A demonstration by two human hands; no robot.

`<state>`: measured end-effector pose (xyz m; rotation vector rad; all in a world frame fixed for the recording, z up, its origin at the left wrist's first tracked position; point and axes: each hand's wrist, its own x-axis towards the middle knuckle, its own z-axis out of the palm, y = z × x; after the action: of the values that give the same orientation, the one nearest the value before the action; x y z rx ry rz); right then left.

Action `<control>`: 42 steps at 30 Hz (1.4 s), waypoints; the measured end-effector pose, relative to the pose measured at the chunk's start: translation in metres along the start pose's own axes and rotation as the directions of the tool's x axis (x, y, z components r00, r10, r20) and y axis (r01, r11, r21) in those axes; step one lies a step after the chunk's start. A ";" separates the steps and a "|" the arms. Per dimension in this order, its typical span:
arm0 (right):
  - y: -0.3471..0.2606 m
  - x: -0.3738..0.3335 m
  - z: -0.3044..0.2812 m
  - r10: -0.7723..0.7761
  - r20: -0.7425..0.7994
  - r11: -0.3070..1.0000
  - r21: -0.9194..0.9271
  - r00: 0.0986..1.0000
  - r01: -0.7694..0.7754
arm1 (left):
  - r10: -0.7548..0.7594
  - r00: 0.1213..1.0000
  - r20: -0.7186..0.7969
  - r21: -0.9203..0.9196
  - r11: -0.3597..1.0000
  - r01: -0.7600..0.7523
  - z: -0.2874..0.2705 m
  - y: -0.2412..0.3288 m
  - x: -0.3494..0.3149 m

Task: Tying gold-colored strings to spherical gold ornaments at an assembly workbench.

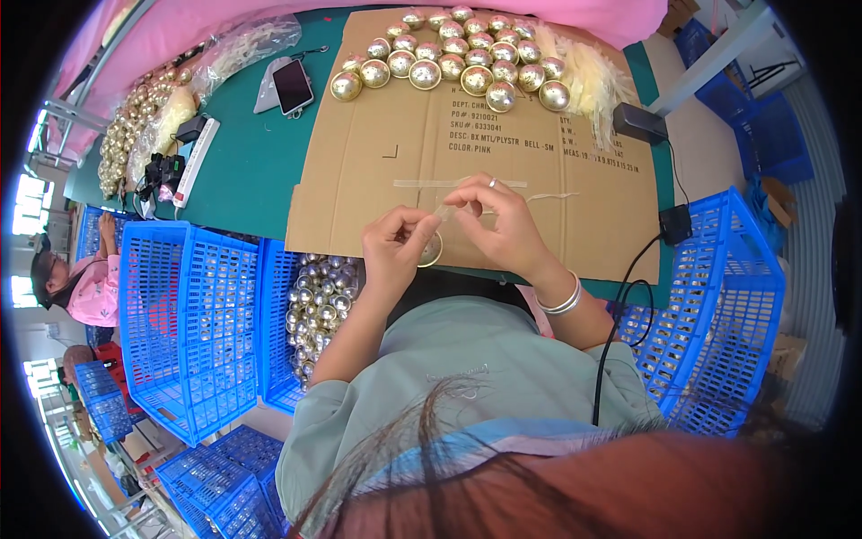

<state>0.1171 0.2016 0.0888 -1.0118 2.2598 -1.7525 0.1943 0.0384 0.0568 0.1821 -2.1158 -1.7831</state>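
Observation:
My left hand (395, 247) grips a gold bell-shaped ball (432, 251) close to my chest, at the near edge of a flat sheet of brown cardboard (377, 171). My right hand (505, 225), with a ring and silver bangles, pinches a thin pale strip or cord (444, 212) just above the ball. Another clear strip (426, 183) lies on the cardboard beyond my hands. Several finished gold balls (458, 61) sit in rows at the far end of the cardboard.
A blue crate (278, 359) of silvery-gold balls stands at my left, beside another blue crate (180, 332); a third (727, 296) is at my right. A phone (293, 86), bundles of pale cord (588, 81), black boxes with cables (675, 225) lie on the green table. Another person (76, 278) sits far left.

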 end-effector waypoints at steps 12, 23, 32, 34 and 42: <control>0.005 0.003 0.005 -0.047 0.033 0.999 0.008 0.998 0.047 | 0.097 0.995 0.008 0.113 0.989 -0.097 0.003 0.010 -0.002; 0.013 0.005 -0.029 0.266 0.416 0.432 0.755 0.869 -0.493 | 0.144 0.984 0.101 -0.039 0.989 -0.141 -0.031 -0.018 0.013; 0.003 0.000 0.025 -0.486 0.042 0.719 -0.549 0.873 0.426 | 0.185 0.983 0.015 -0.016 0.983 -0.184 -0.007 -0.014 0.013; 0.006 0.000 0.027 -0.559 0.092 0.588 -0.657 0.824 0.472 | 0.253 0.967 -0.023 -0.050 0.966 -0.254 -0.006 -0.012 0.013; 0.014 -0.003 0.029 -0.515 -0.038 0.757 -0.490 0.857 0.433 | 0.060 0.998 0.019 -0.081 0.995 -0.058 -0.010 -0.004 0.011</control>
<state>0.1270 0.1812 0.0655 -1.7294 2.8082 -1.5034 0.1868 0.0246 0.0565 0.0788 -2.0381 -1.8391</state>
